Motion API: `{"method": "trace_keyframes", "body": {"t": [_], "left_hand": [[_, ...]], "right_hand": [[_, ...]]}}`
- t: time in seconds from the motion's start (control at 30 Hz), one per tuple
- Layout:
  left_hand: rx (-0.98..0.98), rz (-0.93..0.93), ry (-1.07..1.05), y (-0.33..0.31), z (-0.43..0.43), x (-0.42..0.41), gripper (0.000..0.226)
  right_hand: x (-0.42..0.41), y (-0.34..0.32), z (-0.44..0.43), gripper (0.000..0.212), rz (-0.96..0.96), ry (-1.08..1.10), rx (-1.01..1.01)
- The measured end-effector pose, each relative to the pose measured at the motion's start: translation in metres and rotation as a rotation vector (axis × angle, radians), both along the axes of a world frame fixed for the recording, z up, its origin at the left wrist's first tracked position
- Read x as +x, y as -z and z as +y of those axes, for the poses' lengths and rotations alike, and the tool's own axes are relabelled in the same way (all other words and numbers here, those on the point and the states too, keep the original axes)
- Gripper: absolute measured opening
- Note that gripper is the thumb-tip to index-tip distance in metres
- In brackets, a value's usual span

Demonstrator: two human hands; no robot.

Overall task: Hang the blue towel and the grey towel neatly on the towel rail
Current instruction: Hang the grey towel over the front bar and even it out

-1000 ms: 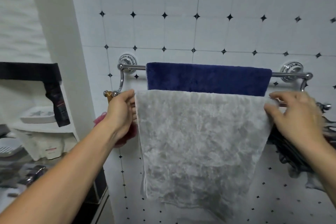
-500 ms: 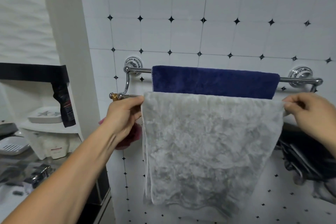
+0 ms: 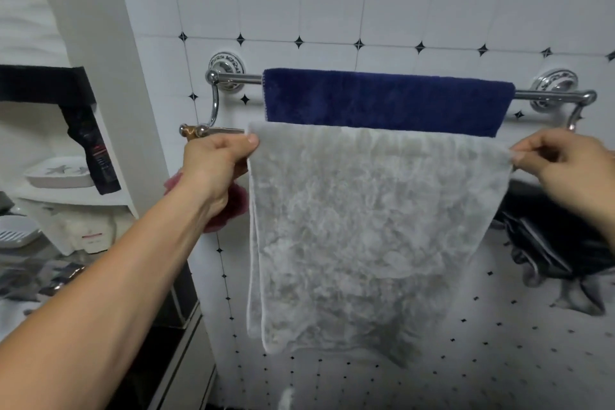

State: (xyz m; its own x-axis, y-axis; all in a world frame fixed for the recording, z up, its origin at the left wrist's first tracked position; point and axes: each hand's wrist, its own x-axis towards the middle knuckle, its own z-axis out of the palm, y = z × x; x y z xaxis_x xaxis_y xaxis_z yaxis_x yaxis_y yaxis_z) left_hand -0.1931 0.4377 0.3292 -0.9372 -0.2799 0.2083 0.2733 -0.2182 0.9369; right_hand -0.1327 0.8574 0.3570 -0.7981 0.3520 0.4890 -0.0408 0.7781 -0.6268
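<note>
A chrome double towel rail (image 3: 233, 78) is fixed to the tiled wall. The blue towel (image 3: 386, 100) lies folded over its back bar, flat and even. In front of it the grey towel (image 3: 366, 226) hangs over the lower front bar, which it hides. My left hand (image 3: 216, 163) pinches the grey towel's top left corner. My right hand (image 3: 565, 160) pinches its top right corner. The towel's top edge runs stretched between both hands.
A white shelf unit (image 3: 76, 196) with a soap dish stands at the left, a black strap (image 3: 90, 146) hanging on it. A pink item (image 3: 233, 206) hangs behind my left wrist. Dark clothing (image 3: 559, 243) hangs at the right, below the rail.
My right hand moved outward from the towel's top edge to its right corner and pinched it. The grey towel's top edge is now pulled straighter and wider. The view shifted slightly.
</note>
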Motion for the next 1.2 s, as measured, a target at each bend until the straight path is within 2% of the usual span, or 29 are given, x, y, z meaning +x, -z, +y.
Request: {"method": "trace_keyframes", "body": {"t": [0.07,0.13,0.17,0.2,0.3,0.43,0.57,0.63,0.73,0.8,0.9,1.0,1.03,1.13,1.2], "left_hand": [[-0.051,0.000,-0.024,0.006,0.003,-0.002,0.009],[-0.083,0.015,-0.061,0.010,0.005,-0.004,0.015],[-0.100,0.026,-0.076,0.012,0.007,-0.004,0.017],[-0.119,0.035,-0.080,0.013,0.009,-0.003,0.018],[-0.251,0.053,-0.036,0.025,0.011,0.004,0.022],[-0.334,0.058,-0.115,0.039,0.008,0.010,0.018],[-0.268,0.042,-0.170,0.027,0.002,0.003,0.021],[-0.295,0.035,-0.172,0.029,0.003,0.002,0.020],[-0.330,0.039,-0.122,0.043,0.010,0.005,0.024],[-0.332,0.057,-0.060,0.051,0.013,0.009,0.018],[-0.341,0.106,0.118,0.059,0.015,0.016,0.010],[-0.403,0.127,0.124,0.069,0.017,0.019,0.010],[-0.407,0.115,0.107,0.074,0.016,0.018,0.010],[-0.417,0.025,0.088,0.093,0.010,0.017,0.008],[-0.434,-0.021,0.130,0.102,0.009,0.019,0.006]], "right_hand": [[0.006,0.010,-0.007,0.016,0.038,0.012,-0.066],[0.008,0.020,-0.012,0.030,-0.030,0.032,-0.085],[0.006,0.025,-0.015,0.028,-0.094,0.010,-0.116],[0.004,0.031,-0.019,0.023,-0.154,-0.039,-0.201],[-0.003,0.049,-0.025,0.034,-0.220,-0.210,-0.496],[-0.002,0.072,-0.017,0.049,-0.214,-0.233,-0.554],[-0.001,0.085,-0.007,0.046,-0.204,-0.257,-0.631],[0.000,0.090,-0.005,0.047,-0.204,-0.273,-0.657],[0.003,0.093,0.000,0.063,-0.209,-0.302,-0.682],[0.003,0.093,0.005,0.073,-0.189,-0.313,-0.678],[0.003,0.092,0.007,0.072,-0.154,-0.336,-0.705],[0.003,0.095,0.004,0.093,-0.146,-0.367,-0.682],[0.003,0.096,0.003,0.088,-0.147,-0.367,-0.674],[0.004,0.100,0.006,0.043,-0.152,-0.355,-0.704],[0.005,0.101,0.009,0.037,-0.156,-0.339,-0.704]]}}
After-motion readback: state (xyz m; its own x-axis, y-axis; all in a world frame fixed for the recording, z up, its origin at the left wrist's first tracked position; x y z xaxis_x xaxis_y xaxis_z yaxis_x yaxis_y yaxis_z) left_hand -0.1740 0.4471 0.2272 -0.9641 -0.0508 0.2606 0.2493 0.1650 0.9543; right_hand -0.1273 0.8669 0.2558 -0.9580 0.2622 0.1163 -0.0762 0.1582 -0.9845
